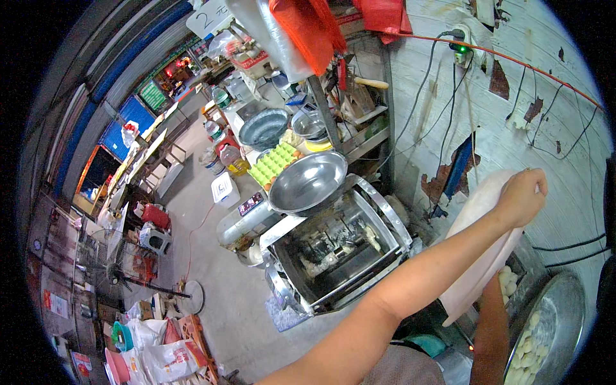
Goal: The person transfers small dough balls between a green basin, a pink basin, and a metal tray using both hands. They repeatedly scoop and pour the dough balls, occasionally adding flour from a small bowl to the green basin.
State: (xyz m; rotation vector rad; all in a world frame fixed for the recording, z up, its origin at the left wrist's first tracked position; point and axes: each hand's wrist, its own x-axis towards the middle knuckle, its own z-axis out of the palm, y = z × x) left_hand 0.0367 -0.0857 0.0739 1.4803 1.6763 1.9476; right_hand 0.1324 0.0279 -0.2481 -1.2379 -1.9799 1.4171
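My left arm reaches across to the right side of the view. My left hand (524, 197) grips the upper part of a long, pale, limp sheet (464, 274), which hangs down in folds. Whether it is dough or cloth, I cannot tell. My right forearm (492, 322) rises behind the sheet's lower end, and the right hand is hidden there. Just beyond that forearm, white dough pieces (508, 282) lie in a metal-walled space. A large metal basin (568, 308) at the lower right holds many pale dough lumps (529, 356).
A dough mixer (356, 264) with an uncovered, dough-smeared tub stands left of my arm. A steel bowl (313, 183) rests at its back edge, near a green egg tray (274, 166). Cables (452, 120) run down the peeling wall. A pedestal fan (115, 276) stands far left.
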